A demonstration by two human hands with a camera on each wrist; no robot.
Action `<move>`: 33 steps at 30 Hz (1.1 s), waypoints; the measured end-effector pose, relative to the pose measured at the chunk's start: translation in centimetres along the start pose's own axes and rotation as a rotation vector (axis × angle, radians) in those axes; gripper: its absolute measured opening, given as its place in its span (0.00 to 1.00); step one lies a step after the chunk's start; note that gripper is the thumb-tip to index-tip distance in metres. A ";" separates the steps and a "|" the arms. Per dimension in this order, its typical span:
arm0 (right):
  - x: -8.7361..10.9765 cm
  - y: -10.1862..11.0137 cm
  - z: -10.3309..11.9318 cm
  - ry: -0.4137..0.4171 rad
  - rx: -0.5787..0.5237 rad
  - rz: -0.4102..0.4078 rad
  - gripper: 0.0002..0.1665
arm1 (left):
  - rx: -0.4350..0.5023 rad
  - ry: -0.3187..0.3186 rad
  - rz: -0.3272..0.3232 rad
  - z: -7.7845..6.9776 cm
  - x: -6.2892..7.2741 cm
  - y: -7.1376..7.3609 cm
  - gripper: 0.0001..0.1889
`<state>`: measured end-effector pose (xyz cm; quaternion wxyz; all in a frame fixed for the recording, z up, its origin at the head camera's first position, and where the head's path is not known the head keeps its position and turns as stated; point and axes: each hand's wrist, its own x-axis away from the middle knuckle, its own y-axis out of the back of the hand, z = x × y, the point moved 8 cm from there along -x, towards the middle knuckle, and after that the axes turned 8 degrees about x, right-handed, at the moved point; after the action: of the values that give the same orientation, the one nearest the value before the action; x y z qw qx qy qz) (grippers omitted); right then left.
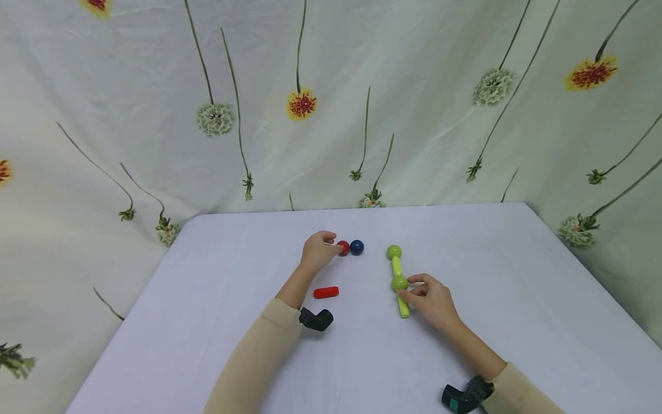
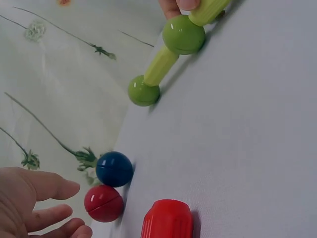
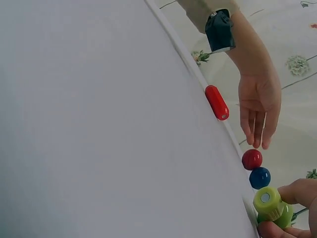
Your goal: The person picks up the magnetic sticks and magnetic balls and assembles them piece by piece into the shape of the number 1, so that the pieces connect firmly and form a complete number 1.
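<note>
My left hand (image 1: 316,252) is beside a red ball (image 2: 104,203), its fingers relaxed and bent toward it; in the left wrist view a gap shows between them. Right against the red ball sits a blue ball (image 1: 357,247). My right hand (image 1: 434,303) pinches a green ball-and-rod chain (image 1: 396,267) between thumb and fingers, around its middle ball (image 1: 400,282). Two green balls alternate with two yellow-green rods in this chain. The near rod's end (image 3: 265,197) has a small metal disc. A red rod (image 1: 326,292) lies on the table near my left forearm.
A white cloth covers the table (image 1: 207,345), whose far edge meets a hanging flower-print curtain (image 1: 331,149). Each wrist carries a black camera, one on the left wrist (image 1: 316,319) and one on the right (image 1: 468,394).
</note>
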<state>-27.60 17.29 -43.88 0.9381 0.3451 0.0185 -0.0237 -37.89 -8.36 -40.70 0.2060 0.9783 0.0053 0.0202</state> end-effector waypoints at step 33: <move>0.2 -0.2 0.3 -0.001 0.009 -0.025 0.12 | -0.108 -0.035 0.000 1.2 -0.6 -1.5 0.20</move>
<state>-27.44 16.92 -43.80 0.9363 0.3488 0.0222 -0.0355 -38.46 -7.49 -42.40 0.2585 0.9660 0.0005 0.0032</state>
